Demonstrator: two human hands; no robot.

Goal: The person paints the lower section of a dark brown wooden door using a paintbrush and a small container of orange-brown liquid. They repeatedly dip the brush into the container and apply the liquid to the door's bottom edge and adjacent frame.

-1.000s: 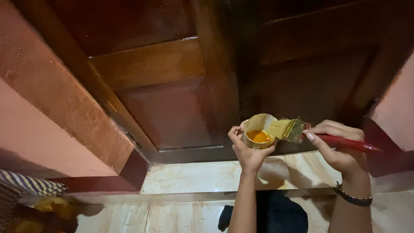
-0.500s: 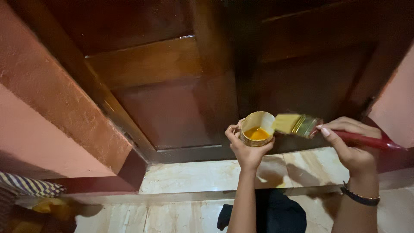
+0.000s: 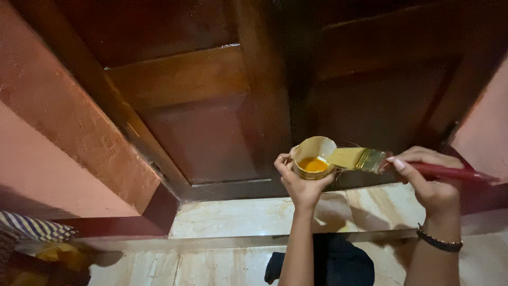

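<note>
— Start closest in. What lies at the bottom of the view?

— A dark cloth lies on the pale marble floor between the person's two forearms. Far left, a striped fabric sits above something yellow, too dim to tell what. A dark beaded bracelet circles the right wrist.

— And the hands?

— The left hand is curled from below around a small round tin, fingers wrapped on its left and near side, thumb up against the rim. The tin is tipped a little toward the camera, so the orange-yellow liquid pooled inside shows. The right hand is closed on the red handle of a flat paintbrush, fingers folded over the top with the forefinger stretched toward the metal band.

— Where does the brush sit against the tin?

— It lies nearly level, pointing left. Its pale bristles rest on the tin's right rim, the tips just over the edge above the liquid. The two hands are apart, joined only through brush and tin.

— Beyond them?

— A marble threshold step runs just below the tin. Behind it stands a dark brown panelled wooden door, glossy on its left panels. A reddish-brown rough wall flanks it on the left, and a pink wall shows on the right.
</note>
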